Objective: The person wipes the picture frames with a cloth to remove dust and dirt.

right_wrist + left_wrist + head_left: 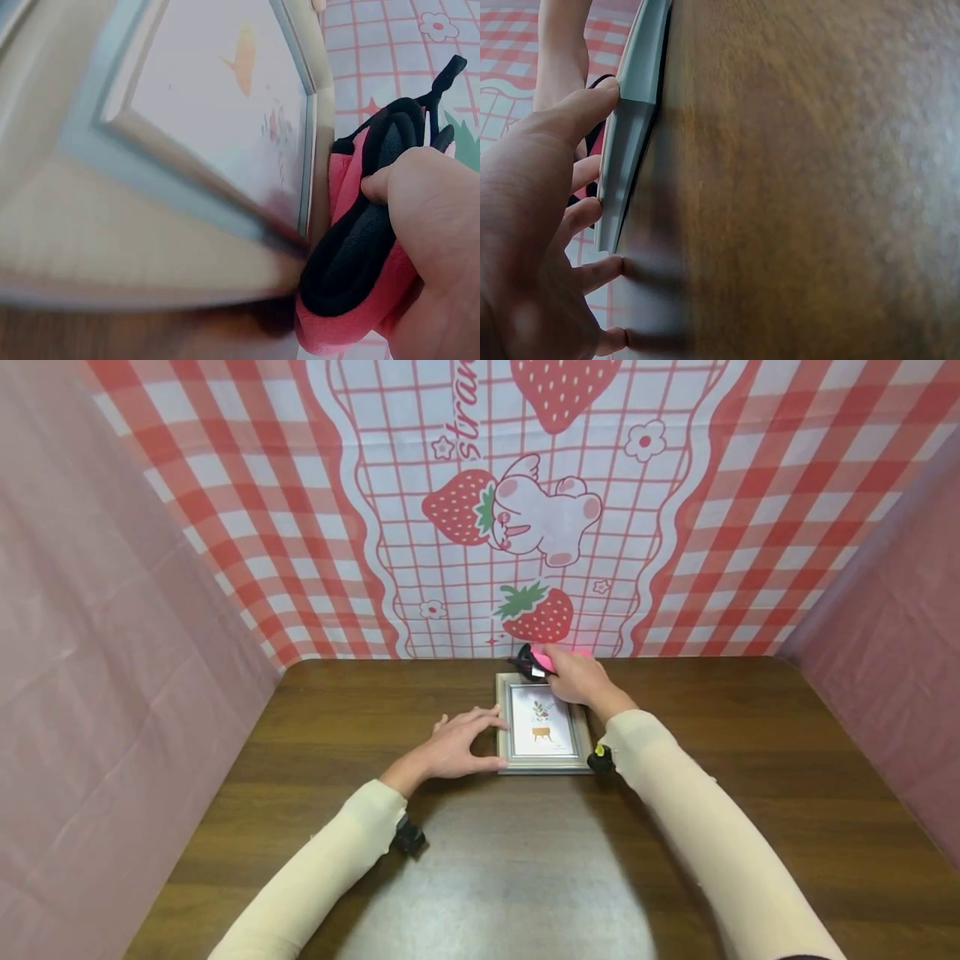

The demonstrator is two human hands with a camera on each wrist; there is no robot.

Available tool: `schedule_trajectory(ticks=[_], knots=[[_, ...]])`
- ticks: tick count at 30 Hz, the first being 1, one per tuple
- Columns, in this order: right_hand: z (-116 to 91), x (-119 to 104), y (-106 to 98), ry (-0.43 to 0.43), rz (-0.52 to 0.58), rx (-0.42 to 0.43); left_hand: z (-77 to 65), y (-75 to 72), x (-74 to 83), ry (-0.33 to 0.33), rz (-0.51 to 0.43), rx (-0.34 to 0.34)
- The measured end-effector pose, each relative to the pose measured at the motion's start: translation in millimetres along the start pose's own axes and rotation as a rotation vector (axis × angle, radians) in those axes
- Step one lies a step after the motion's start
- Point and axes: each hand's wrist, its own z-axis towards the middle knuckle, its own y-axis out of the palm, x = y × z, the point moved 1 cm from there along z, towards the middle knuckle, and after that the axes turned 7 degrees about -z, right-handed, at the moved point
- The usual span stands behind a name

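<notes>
A picture frame (545,765) with a pale wooden border lies face up on the brown table, showing a print of a plant on a stool. My left hand (459,748) has its fingers spread along the left side of the frame. In the left wrist view, the thumb and some fingertips touch the edge of the frame (630,142), while the other fingers reach down to the table. At the far right corner, my right hand (579,677) grips a folded pink cloth with black trim (352,319) and a black loop. The cloth is against the frame's far border.
The wooden table (510,860) ends at a back wall covered by a red-and-white checked strawberry cloth (465,577). Pink curtains (112,652) hang on both sides. Small black cameras (408,837) are strapped at the wrists.
</notes>
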Motion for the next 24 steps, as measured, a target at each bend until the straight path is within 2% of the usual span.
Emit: schedule_trajectory(ticks=[2, 4, 8, 11, 13, 16, 20, 24], knots=[[13.5, 7.5, 15.2, -0.009, -0.018, 0.011, 1.6, 1.5, -6.2, 0.006, 0.001, 0.007], [21.2, 7.4, 21.9, -0.024, -0.031, 0.017, 3.2, 3.7, -12.5, 0.011, 0.002, 0.018], [29.3, -0.9, 29.4, -0.041, -0.014, 0.022, 6.3, 4.5, -14.9, 0.010, 0.020, 0.012], [28.4, -18.2, 28.2, -0.047, 0.003, 0.015, 11.3, 7.4, -21.3, 0.000, 0.050, 0.004], [25.3, -34.4, 24.0, -0.043, 0.001, 0.001, 15.2, 11.4, -30.7, 0.006, 0.077, 0.015], [19.7, -59.5, 16.0, -0.033, -0.007, -0.017, 17.5, 12.4, -36.5, 0.002, 0.101, 0.015], [13.7, -82.8, 8.5, -0.024, -0.013, -0.013, 16.9, 11.8, -35.0, 0.009, 0.089, 0.019], [13.8, -91.0, 9.1, 0.003, -0.008, -0.010, 16.5, 11.6, -35.2, 0.017, 0.074, 0.026]])
